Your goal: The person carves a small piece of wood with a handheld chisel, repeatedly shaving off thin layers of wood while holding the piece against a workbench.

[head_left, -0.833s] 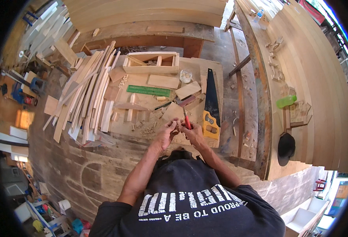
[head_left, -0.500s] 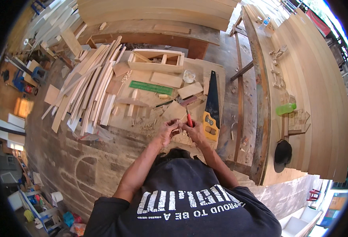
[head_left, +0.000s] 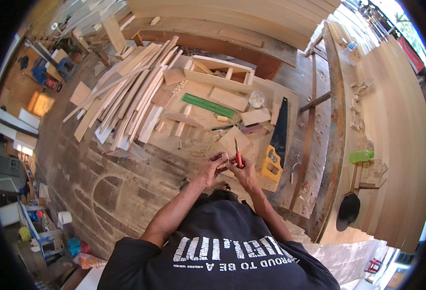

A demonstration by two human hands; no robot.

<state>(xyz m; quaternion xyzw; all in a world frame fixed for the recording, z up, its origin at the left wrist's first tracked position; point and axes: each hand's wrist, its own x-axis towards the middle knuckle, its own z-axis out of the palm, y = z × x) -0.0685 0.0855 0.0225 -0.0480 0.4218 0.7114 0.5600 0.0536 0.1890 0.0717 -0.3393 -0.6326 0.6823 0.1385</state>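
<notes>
A small wooden piece (head_left: 225, 157) is held at the fingertips of the left hand (head_left: 209, 171), directly in front of the person's body. A red-handled tool (head_left: 238, 159) is gripped in the right hand (head_left: 246, 176), its slim blade pointed away from the body. The two hands are brought close together; whether the small wooden piece is also touched by the right fingers cannot be told.

Just beyond the hands, a flat square of wood (head_left: 229, 137) is laid on a pale board (head_left: 292, 102), over which shavings and offcuts are scattered. To the right, a handsaw (head_left: 281, 123) with a dark blade and a yellow handle is laid with its handle nearer the person. Farther out, a green ruler (head_left: 208, 105) is set at a slant, and near the far edge an open wooden box (head_left: 215, 82) is placed, divided into compartments. A round clear container (head_left: 256, 99) is seen just beside the box.

On the left, a heap of long wooden strips (head_left: 130, 92) is piled. Along the right side, a green bottle (head_left: 361, 156) and a black cap (head_left: 348, 212) are carried by a long counter (head_left: 346, 111), where wide wooden panels (head_left: 401, 145) are also stacked.
</notes>
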